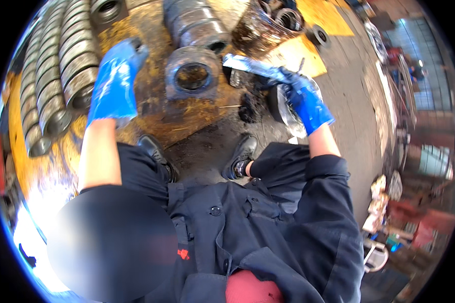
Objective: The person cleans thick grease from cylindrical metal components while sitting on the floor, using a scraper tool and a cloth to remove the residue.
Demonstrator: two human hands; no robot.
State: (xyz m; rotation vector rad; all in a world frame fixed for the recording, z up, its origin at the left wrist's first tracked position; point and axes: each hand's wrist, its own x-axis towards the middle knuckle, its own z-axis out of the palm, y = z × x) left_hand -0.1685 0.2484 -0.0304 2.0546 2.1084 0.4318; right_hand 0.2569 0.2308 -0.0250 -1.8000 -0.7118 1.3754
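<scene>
My left hand [119, 76], in a blue glove, is over the stained yellow work surface, between the ribbed metal rollers [78, 55] and a thick metal block with a round bore [172, 83]. Its fingers are curled; what they hold, if anything, is hidden. My right hand [306, 98], in a smeared blue glove, is closed on a long flat blue-and-white strip [247, 65] that points left toward the block. Below that hand sits a round container with a clear plastic lining [288, 118]. Beside it lies a black greasy clump [250, 108].
Behind the bored block lies a large metal cylinder [194, 22]. A plastic-wrapped container [250, 33] with metal rings stands right of it, and a dark ring [318, 36] lies farther right. My black shoes [241, 154] stand on the dark floor. Workshop clutter lines the far right.
</scene>
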